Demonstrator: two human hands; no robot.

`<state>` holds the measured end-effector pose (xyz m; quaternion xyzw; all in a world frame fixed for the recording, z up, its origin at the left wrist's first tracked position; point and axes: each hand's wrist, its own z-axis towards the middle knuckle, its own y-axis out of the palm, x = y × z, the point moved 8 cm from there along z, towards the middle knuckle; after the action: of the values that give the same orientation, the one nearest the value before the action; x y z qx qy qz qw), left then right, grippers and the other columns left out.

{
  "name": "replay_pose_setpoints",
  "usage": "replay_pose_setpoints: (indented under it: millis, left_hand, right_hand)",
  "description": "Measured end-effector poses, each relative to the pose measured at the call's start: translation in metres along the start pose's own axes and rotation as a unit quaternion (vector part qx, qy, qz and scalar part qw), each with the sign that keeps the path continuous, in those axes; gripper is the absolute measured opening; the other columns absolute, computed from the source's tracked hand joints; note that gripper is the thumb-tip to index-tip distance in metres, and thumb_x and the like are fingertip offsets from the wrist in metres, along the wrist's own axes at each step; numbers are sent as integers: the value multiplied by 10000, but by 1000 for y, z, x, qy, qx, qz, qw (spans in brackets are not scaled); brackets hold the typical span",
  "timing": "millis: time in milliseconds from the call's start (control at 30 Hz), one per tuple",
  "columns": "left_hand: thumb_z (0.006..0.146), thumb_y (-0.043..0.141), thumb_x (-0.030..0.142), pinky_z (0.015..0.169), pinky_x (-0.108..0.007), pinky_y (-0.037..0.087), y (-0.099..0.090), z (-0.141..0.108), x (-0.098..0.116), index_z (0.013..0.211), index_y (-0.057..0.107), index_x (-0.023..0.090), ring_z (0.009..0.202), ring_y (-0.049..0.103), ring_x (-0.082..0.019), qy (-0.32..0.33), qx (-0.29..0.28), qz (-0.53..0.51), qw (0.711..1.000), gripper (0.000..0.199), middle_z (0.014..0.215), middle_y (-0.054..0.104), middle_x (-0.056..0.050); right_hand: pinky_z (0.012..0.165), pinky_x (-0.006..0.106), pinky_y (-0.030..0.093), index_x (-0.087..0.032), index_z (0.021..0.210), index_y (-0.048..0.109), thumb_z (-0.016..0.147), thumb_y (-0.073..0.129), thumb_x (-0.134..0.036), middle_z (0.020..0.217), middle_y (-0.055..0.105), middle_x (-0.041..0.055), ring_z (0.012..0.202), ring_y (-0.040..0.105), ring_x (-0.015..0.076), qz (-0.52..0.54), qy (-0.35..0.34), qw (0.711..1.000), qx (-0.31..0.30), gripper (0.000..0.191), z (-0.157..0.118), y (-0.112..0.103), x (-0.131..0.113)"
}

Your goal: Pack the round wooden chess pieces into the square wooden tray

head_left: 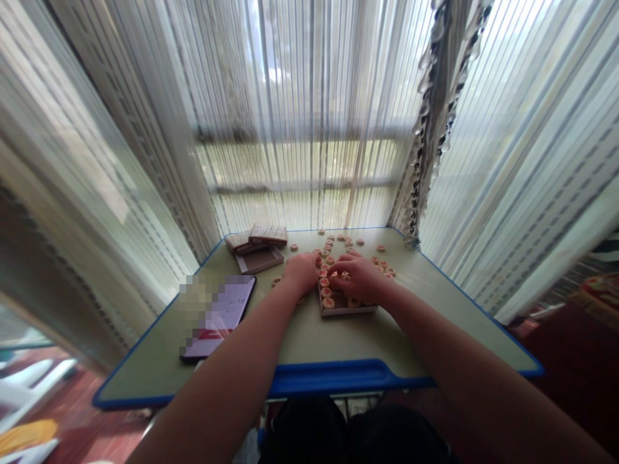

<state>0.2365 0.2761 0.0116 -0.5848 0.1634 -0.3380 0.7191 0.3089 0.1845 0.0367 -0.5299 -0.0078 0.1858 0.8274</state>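
Note:
Round wooden xiangqi pieces with red characters stand in a column along the left side of a shallow box (349, 312). The nearest xiangqi piece (328, 303) sits in its front left corner. My left hand (302, 272) is at the box's left edge, fingers curled in by the pieces; what they hold, if anything, is hidden. Over the box reaches my right hand (360, 276), its fingers bent and spread apart above the pieces, hiding part of the inside. Loose pieces (340, 238) lie scattered on the table behind both hands.
Stacked boxes (267, 233) and an open box part (261, 259) lie at the table's back left. A phone (220, 319) rests left of my left forearm. The pale table (309, 345) has a blue rim, and sheer curtains (309, 116) hang behind it.

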Motion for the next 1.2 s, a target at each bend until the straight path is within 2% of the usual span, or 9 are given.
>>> replay_pose_setpoints:
  millis: [267,567,700,867,1033,1200]
  left_hand:
    - [767,453,232,784,-298,446,0,1,2,996,615,236,908,607,-201,6,6,7,1000,281,995,665,-56]
    - [775,481,286,800,-297,441,1,1,2,1013,607,241,929,601,-197,10,-1,8,1000,273,1014,659,-51]
    - [767,482,269,795,-293,443,1,1,0,1012,610,254,923,599,-195,11,9,5,1000,277,1008,661,-38]
    - [799,433,239,797,-300,440,-1,0,-2,1097,590,270,911,598,-194,6,30,18,999,339,1018,648,-52]
    - [865,341,330,778,-318,444,-5,-2,-3,919,670,211,870,600,-200,-11,20,35,999,355,955,634,-93]
    - [847,395,331,800,-310,440,-4,-1,-8,922,676,227,902,598,-196,-36,8,12,999,309,991,641,-83]
  right_hand:
    - [737,299,367,-247,877,708,785,581,-304,819,607,49,820,475,191,-26,17,999,-16,167,1,3,-1]
    - [751,296,372,-278,872,714,777,597,-302,823,609,32,812,474,184,-10,13,999,-31,152,3,11,0]
    - [761,301,377,-250,895,710,797,571,-298,826,617,44,817,486,184,-11,10,1000,0,177,3,5,3]
    - [770,305,386,-212,892,707,820,530,-303,786,614,60,822,507,186,-17,39,997,61,212,1,-7,13]
    - [779,304,393,-217,859,708,811,534,-301,781,624,57,824,518,184,-14,65,995,81,200,0,-10,20]
    - [775,305,393,-219,854,706,805,535,-296,775,631,52,817,518,185,-15,67,993,93,195,-1,-12,20]
